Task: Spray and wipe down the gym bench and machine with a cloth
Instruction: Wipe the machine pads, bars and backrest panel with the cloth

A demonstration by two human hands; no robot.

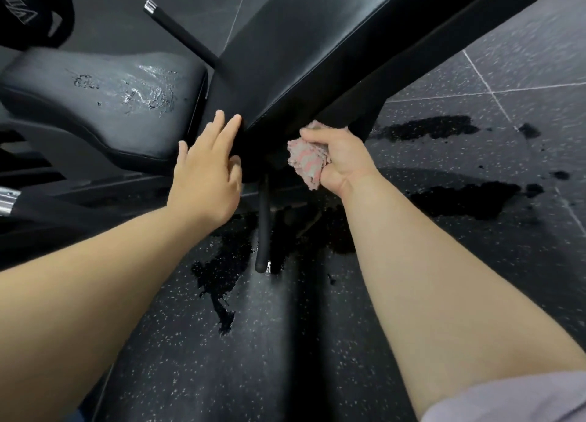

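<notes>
Right hand (342,158) clenched round pink cloth (306,160), tucked under lower edge of back pad (317,41). Left hand (206,174) flat, fingers straight, bracing pad end. We see seat pad (95,104) wet-streaked, puddles (459,196) on floor (475,279). We judge spraying done, wiping midway.

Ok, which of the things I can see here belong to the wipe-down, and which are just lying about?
Part of the job:
pink and grey cloth, gripped in the right hand
back pad, touched by the left hand
worn seat pad
chrome-tipped bar of the machine

Just there:
wet patches on the floor
black item with white lettering, top left
</notes>
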